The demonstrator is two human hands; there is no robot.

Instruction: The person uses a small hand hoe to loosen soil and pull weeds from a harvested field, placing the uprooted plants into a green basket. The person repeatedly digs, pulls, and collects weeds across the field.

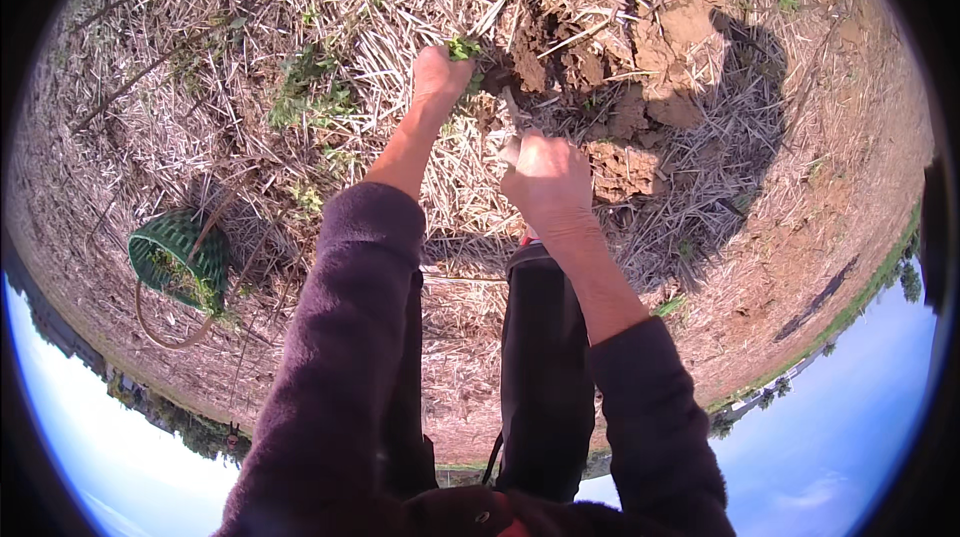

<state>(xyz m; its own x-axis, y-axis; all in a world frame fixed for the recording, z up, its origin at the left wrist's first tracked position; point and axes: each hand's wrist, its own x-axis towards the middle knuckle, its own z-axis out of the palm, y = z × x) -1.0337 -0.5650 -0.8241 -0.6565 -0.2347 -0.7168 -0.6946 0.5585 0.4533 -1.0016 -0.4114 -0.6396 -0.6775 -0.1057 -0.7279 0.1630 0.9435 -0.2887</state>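
Note:
My left hand [441,74] is closed around a small leafy green plant [463,49], whose leaves stick out past the fingers. Low over the straw, my right hand [551,168] makes a fist on what looks like a small hand tool [513,111]. Its narrow greyish end points up toward the plant; motion blur and the fist hide the rest. Dry straw [457,162] covers the ground beneath both hands. Just beyond them, broken brown soil [536,61] shows through.
A green woven basket [180,226] with a hoop handle [174,346] lies tipped at the left, with leafy greens [176,274] inside. More low weeds [307,91] grow left of my hands. Clods of soil [626,169] and my shadow [739,124] are on the right.

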